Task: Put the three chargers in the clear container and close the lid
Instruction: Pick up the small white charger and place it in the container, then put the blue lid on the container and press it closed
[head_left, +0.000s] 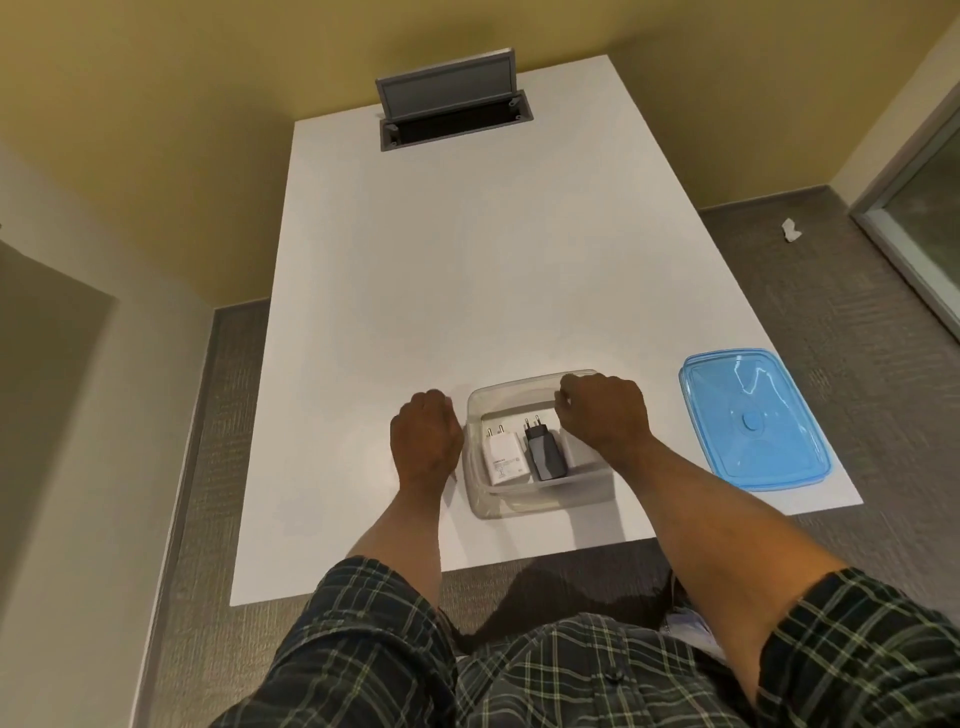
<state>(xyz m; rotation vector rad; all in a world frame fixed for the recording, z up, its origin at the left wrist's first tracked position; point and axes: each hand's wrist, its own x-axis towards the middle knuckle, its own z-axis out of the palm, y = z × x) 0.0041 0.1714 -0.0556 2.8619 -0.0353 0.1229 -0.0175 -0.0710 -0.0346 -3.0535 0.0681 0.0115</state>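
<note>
The clear container (524, 506) stands open on the white table near its front edge. Inside lie a white charger (503, 460) on the left and a black charger (544, 453) beside it, both with prongs pointing away from me. A white shape (571, 451) right of the black charger, mostly hidden by my wrist, looks like a third charger. My right hand (605, 413) is over the container's right half with fingers curled down; its grip is hidden. My left hand (426, 436) rests as a fist on the table against the container's left side. The blue lid (753, 418) lies flat to the right.
A grey cable hatch (452, 106) stands flipped open at the table's (467, 260) far end. Grey carpet surrounds the table, with a scrap of white paper (791, 229) on the floor at the right. A glass door frame is at the far right.
</note>
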